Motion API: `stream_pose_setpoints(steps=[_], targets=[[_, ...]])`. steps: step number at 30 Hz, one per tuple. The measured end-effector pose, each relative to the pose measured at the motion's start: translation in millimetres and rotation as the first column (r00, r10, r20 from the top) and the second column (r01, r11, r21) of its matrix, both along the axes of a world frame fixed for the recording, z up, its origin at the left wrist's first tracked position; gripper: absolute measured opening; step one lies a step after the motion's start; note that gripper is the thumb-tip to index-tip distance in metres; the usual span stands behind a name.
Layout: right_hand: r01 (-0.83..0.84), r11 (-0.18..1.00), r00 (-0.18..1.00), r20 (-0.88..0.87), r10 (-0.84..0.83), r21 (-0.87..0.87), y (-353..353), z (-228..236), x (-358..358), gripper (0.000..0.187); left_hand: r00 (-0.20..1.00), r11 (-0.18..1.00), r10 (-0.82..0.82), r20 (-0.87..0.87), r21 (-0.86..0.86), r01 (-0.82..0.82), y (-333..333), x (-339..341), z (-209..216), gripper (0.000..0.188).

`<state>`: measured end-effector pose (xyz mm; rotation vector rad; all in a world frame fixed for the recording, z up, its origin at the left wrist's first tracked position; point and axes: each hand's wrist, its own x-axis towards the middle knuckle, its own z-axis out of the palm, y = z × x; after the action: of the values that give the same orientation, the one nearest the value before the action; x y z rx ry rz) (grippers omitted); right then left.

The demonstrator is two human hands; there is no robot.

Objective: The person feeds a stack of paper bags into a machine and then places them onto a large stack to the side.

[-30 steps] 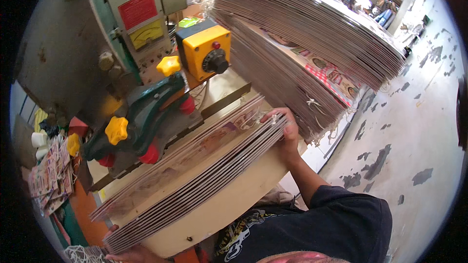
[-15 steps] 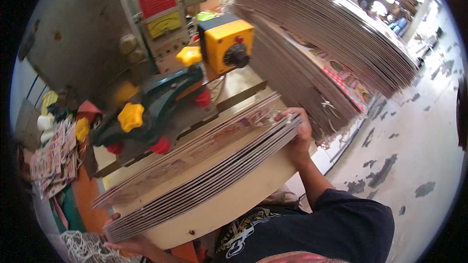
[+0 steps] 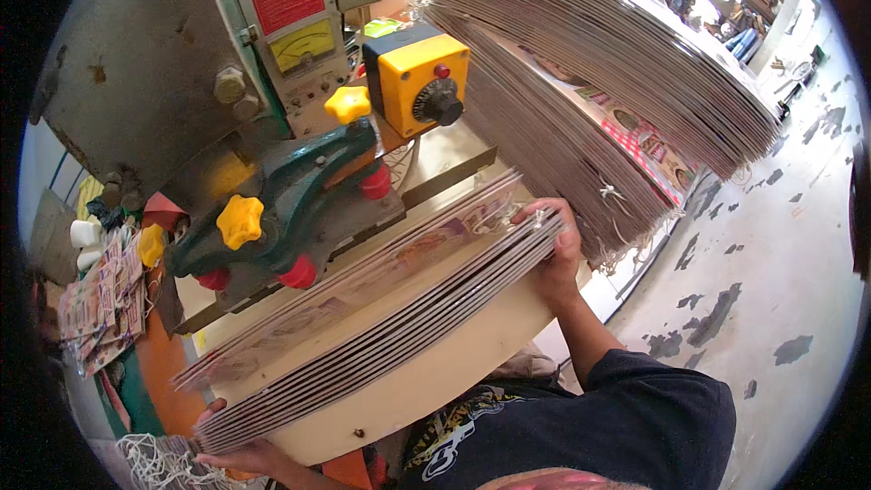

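Note:
Both of my hands hold a stack of thin flat sheets (image 3: pixel 386 345) on edge, its pale edges bowed in a long curve above the cream tabletop (image 3: pixel 435 381). My left hand (image 3: pixel 240 455) is closed round the lower left end, thumb on the far side. At the upper right end, my right hand (image 3: pixel 561 254) grips the stack with its fingers over the far corner. Just beyond the stack, several printed sheets (image 3: pixel 349 286) stand in a thin row, parallel to it. A dark green machine clamp (image 3: pixel 318 168) with yellow star knobs and red feet is behind them.
A yellow control box (image 3: pixel 422 82) with a black dial stands past the clamp, near a grey-green machine cabinet (image 3: pixel 304 63). Tall bundles of sheets (image 3: pixel 599 54) rise at the far right. White cords (image 3: pixel 163 463) and printed pieces (image 3: pixel 104 308) lie at left.
The view has shifted very slightly and become sharper. My hands keep the same hold on the stack of sheets, which has hardly moved.

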<state>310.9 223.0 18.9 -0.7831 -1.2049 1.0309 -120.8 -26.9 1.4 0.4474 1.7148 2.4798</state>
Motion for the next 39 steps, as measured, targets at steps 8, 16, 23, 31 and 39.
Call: stream_pose_setpoints(steps=[8, 16, 23, 31, 39], targets=[[-0.039, 0.999, 0.999, -0.007, 0.039, -0.014, 1.7, -1.9, -5.1, 0.076, 0.997, 0.984, -0.02, -0.076, 0.176, 0.034, -12.9, -20.1, -17.9, 0.1], [-0.048, 0.998, 0.998, -0.047, 0.046, -0.028, -1.1, 2.5, -4.8, 0.078, 0.999, 0.982, -0.032, -0.036, 0.187, 0.038, -16.5, -35.5, -38.4, 0.103], [-0.019, 1.0, 0.999, 0.028, 0.019, -0.003, 1.8, -3.7, 0.9, 0.079, 0.985, 0.973, -0.106, -0.138, 0.188, 0.131, -21.0, -42.0, -38.4, 0.102], [-0.014, 1.0, 0.999, 0.037, 0.014, 0.003, 2.0, -2.9, 0.5, 0.079, 0.998, 0.953, -0.043, -0.044, 0.297, 0.054, -7.8, -24.1, -21.6, 0.1], [-0.006, 1.0, 0.999, 0.035, 0.005, 0.008, 3.2, -5.6, 0.7, 0.08, 0.996, 0.978, -0.005, -0.09, 0.209, 0.024, -12.6, -31.6, -27.2, 0.102]])
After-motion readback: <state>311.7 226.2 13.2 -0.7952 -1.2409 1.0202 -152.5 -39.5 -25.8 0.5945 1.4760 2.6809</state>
